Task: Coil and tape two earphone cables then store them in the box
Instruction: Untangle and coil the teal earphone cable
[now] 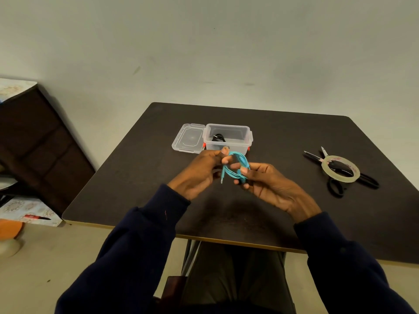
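A: How is the cable [235,169] held?

B: It is gathered in loose teal loops between the two hands, above the table [136,177]. The top of the loops is pinched by the left hand [199,172] between thumb and forefinger. The right side is gripped by the right hand [269,186], whose fingers are curled round the strands.

A: Can the loops be counted?

B: No. The strands are crossed and partly covered by fingers, so no count can be given. One end is seen hanging free below the left fingertips, with a small plug [221,181] at its tip. The earbuds cannot be made out.

A: Where is the box [240,146] placed?

B: Just beyond the hands. Its near wall is partly hidden by the left thumb. It is open, and the lid [189,138] is laid flat against its left side, beyond the left hand.

A: What is kept inside?

B: Something dark and coiled [218,138] is seen through the clear wall. It is taken for a black cable, though details are too small to be read.

A: And on the right?

B: Well to the right of the right hand, a tape roll [341,179] is laid on top of scissors [313,155]. The blades are shown spread apart; the pivot is partly covered by the roll.
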`<control>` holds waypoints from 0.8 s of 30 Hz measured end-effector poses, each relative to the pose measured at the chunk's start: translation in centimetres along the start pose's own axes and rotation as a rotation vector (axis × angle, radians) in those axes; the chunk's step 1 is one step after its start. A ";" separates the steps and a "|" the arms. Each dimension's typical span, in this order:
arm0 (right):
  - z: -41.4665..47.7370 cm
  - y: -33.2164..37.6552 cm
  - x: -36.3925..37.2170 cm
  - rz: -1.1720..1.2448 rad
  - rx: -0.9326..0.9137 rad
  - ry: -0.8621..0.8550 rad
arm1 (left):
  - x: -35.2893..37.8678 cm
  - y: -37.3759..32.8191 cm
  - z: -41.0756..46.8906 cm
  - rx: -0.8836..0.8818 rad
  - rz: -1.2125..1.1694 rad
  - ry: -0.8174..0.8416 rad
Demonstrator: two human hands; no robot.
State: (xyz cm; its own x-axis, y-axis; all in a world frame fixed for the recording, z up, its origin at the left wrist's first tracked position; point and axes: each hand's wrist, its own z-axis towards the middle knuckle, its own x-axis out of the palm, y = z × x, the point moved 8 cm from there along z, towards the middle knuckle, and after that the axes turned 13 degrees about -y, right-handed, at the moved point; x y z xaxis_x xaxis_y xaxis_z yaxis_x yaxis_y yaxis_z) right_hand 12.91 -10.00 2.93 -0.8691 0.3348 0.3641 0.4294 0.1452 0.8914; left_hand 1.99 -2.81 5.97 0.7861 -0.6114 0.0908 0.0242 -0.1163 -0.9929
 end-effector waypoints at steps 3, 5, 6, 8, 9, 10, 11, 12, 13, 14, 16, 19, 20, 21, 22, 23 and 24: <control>-0.2 -0.7 -0.4 0.180 0.038 0.071 | -0.7 0.0 0.0 -0.080 -0.212 0.031; -0.1 -1.2 -0.6 0.255 0.043 0.058 | -0.8 -0.1 -0.1 -0.121 -0.281 0.034; 0.0 -1.4 -0.7 0.267 0.034 0.035 | -0.9 -0.2 -0.1 -0.135 -0.308 0.035; 0.0 -1.5 -0.8 0.264 0.006 -0.034 | -1.0 -0.3 -0.1 -0.145 -0.348 0.041; 0.1 -1.6 -0.9 0.264 -0.011 -0.069 | -1.1 -0.6 -0.2 -0.141 -0.363 0.052; 0.1 -1.5 -1.1 0.270 -0.025 -0.101 | -1.3 -0.8 -0.2 -0.135 -0.371 0.057; 0.0 -1.4 -1.3 0.274 -0.036 -0.132 | -1.4 -1.1 -0.2 -0.133 -0.377 0.056; -0.1 -1.3 -1.5 0.276 -0.045 -0.159 | -1.6 -1.2 -0.2 -0.132 -0.375 0.047; -0.2 -1.3 -1.7 0.276 -0.052 -0.180 | -1.8 -1.2 -0.2 -0.130 -0.365 0.033; -0.3 -1.2 -2.0 0.270 -0.054 -0.197 | -2.0 -1.2 -0.1 -0.128 -0.349 0.008; -0.5 -1.3 -2.2 0.253 -0.053 -0.223 | -2.3 -1.1 -0.1 -0.122 -0.322 -0.040; -0.7 -1.5 -2.6 0.242 -0.063 -0.266 | -2.9 -1.3 -0.1 -0.094 -0.310 -0.094; -0.8 -1.4 -2.7 0.239 -0.066 -0.276 | -3.1 -1.4 0.0 -0.084 -0.309 -0.103; -0.8 -1.4 -2.8 0.235 -0.070 -0.283 | -3.2 -1.6 0.0 -0.074 -0.306 -0.108; -0.9 -1.3 -2.8 0.227 -0.072 -0.286 | -3.4 -1.7 0.1 -0.064 -0.297 -0.115; -0.9 -1.3 -2.7 0.218 -0.070 -0.284 | -3.5 -1.8 0.1 -0.056 -0.288 -0.120; -1.0 -1.3 -2.6 0.209 -0.067 -0.283 | -3.6 -1.8 0.2 -0.049 -0.286 -0.121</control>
State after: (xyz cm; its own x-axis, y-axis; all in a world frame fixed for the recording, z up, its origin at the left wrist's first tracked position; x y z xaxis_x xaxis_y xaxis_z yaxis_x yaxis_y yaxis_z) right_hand 14.39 -11.99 1.09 -0.6579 0.5969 0.4592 0.5652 -0.0117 0.8249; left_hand -0.76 -0.27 7.39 0.8196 -0.4512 0.3530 0.2272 -0.3098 -0.9233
